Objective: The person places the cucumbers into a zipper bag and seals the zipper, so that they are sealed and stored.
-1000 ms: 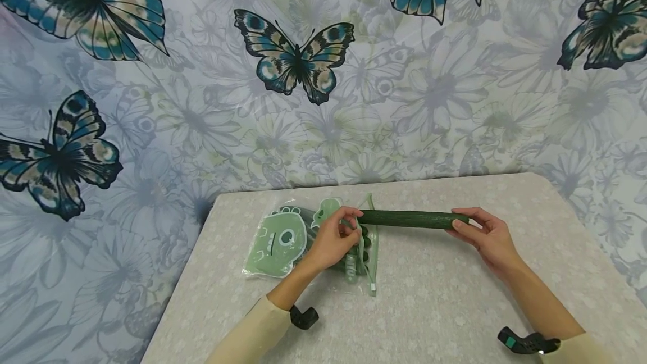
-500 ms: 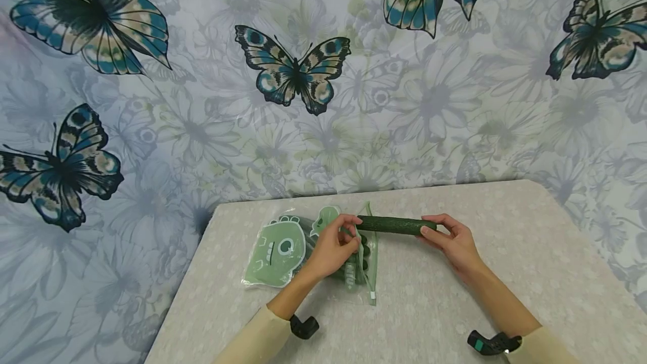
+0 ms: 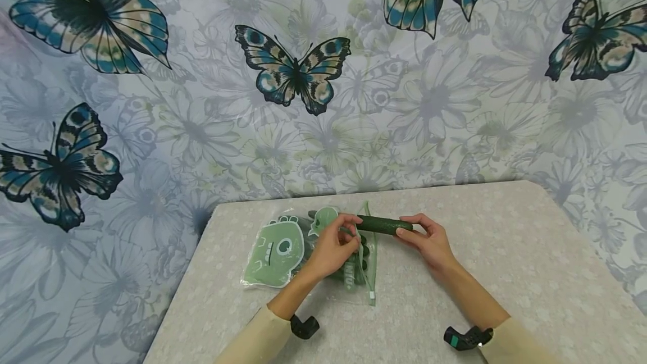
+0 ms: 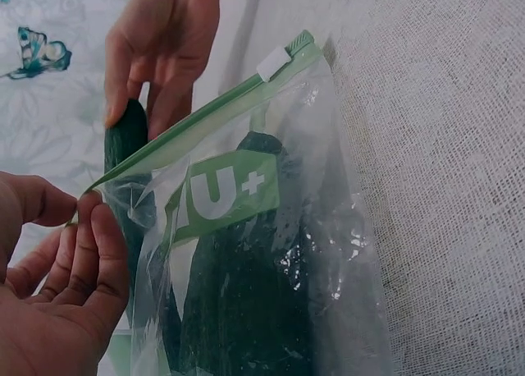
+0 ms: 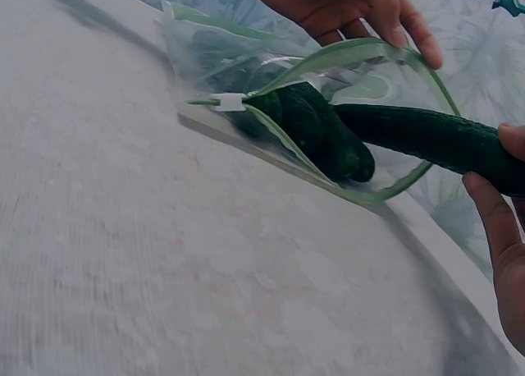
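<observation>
A dark green cucumber (image 3: 381, 224) lies partly inside a clear zip bag (image 3: 270, 257) with green cartoon prints. My right hand (image 3: 429, 243) grips its outer end between thumb and fingers. The bag's green-edged mouth gapes around the cucumber in the right wrist view, with several other cucumbers (image 5: 316, 134) inside. My left hand (image 3: 333, 246) pinches the upper lip of the mouth and holds it up. A white slider (image 4: 273, 63) sits near one end of the zip strip. The cucumber's inner end is partly hidden behind my left hand in the head view.
The bag rests on a table with a pale patterned cloth (image 3: 404, 308). Behind the table's back edge hangs a floral backdrop (image 3: 429, 128) with butterflies. Each wrist wears a black camera mount (image 3: 305, 327).
My right hand has moved left, sliding the cucumber deeper into the bag, so a shorter length shows outside. My left hand keeps its pinch on the bag's lip.
</observation>
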A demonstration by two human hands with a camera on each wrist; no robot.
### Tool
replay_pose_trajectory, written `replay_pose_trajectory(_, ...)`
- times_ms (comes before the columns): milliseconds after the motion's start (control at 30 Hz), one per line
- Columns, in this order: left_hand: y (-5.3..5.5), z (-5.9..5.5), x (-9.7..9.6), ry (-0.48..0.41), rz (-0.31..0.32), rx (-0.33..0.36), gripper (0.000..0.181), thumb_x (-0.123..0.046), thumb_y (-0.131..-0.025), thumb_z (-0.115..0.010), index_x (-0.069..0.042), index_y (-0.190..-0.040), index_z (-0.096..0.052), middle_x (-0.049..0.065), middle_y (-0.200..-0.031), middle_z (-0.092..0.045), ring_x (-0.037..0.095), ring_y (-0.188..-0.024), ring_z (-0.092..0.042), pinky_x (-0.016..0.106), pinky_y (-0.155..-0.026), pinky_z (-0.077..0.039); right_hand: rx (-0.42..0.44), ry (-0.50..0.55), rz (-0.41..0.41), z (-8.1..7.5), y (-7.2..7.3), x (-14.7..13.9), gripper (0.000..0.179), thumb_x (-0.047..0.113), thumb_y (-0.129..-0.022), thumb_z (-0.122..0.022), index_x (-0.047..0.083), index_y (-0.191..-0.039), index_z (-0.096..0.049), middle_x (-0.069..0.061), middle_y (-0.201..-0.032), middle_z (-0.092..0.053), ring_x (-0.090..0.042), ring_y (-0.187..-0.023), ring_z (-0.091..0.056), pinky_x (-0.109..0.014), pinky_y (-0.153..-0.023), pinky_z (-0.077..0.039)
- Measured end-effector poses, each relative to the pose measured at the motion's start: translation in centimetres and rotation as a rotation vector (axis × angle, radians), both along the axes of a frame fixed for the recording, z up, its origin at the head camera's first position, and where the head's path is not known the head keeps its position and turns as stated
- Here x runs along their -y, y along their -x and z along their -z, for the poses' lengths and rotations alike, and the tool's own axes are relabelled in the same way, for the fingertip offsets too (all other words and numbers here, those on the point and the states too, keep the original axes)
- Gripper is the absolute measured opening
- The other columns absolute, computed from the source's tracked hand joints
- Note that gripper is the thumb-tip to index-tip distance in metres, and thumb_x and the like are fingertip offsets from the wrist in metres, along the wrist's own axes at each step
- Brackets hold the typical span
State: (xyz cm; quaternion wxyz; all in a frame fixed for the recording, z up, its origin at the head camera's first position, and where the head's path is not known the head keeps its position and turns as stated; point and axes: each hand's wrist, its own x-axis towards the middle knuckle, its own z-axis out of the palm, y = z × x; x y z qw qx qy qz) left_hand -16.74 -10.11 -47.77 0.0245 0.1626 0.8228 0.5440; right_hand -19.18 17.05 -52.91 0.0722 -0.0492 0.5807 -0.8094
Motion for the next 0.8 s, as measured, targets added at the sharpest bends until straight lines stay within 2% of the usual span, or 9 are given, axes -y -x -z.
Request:
replay_pose_trajectory(233,-0.2,-0.3,0.0,0.001,-0.001,-0.007,0.037,-0.007,-0.102,-0.065,-0.011,-0.139,-0.063,0.015,-0.111,-0.063,0.012,-0.080,-0.071,0.023,-0.065,-0.050,0.047,-0.018,0.010,0.1,0.2,1.7,0.038,0.001,-0.093,-0.082,-0.002,-0.128,-0.069,-0.004,-0.138,-0.058,-0.013,-0.102,-0.080,-0.028,-0.093,-0.064)
replay_pose_trajectory(367,-0.2,-0.5,-0.1,-0.001,0.017,-0.015,0.039,-0.007,-0.102,-0.065,-0.011,-0.140,-0.063,0.014,-0.111,-0.063,0.009,-0.079,-0.070,0.022,-0.065,-0.051,0.005,-0.100,0.028,0.1,0.4,1.9,0.045,0.005,-0.092,-0.084,-0.005,-0.132,-0.066,-0.002,-0.127,-0.069,-0.011,-0.100,-0.079,-0.027,-0.089,-0.064)
replay_pose_trajectory(500,0.0,-0.7,-0.1,-0.006,0.034,-0.026,0.039,-0.005,-0.101,-0.065,-0.011,-0.139,-0.063,0.012,-0.110,-0.063,0.006,-0.079,-0.069,0.022,-0.065,-0.051,-0.046,-0.158,0.029,-0.2,0.7,2.2,0.047,0.008,-0.092,-0.085,-0.005,-0.133,-0.065,0.001,-0.121,-0.071,-0.010,-0.098,-0.078,-0.025,-0.085,-0.063)
replay_pose_trajectory(633,0.1,-0.7,-0.1,-0.005,0.032,-0.030,0.038,-0.005,-0.100,-0.066,-0.011,-0.138,-0.064,0.010,-0.108,-0.063,0.007,-0.078,-0.069,0.022,-0.065,-0.050,-0.062,-0.126,0.020,-0.2,0.9,2.8,0.044,0.007,-0.093,-0.084,-0.004,-0.132,-0.066,0.000,-0.126,-0.069,-0.010,-0.098,-0.078,-0.025,-0.086,-0.063)
replay_pose_trajectory(800,0.0,-0.7,-0.1,-0.004,0.034,-0.022,0.037,-0.006,-0.101,-0.065,-0.011,-0.138,-0.064,0.010,-0.108,-0.063,0.009,-0.079,-0.070,0.023,-0.066,-0.050,-0.030,-0.080,0.019,0.0,0.9,4.2,0.042,0.005,-0.093,-0.083,-0.005,-0.131,-0.066,-0.005,-0.140,-0.060,-0.009,-0.099,-0.078,-0.025,-0.088,-0.064)
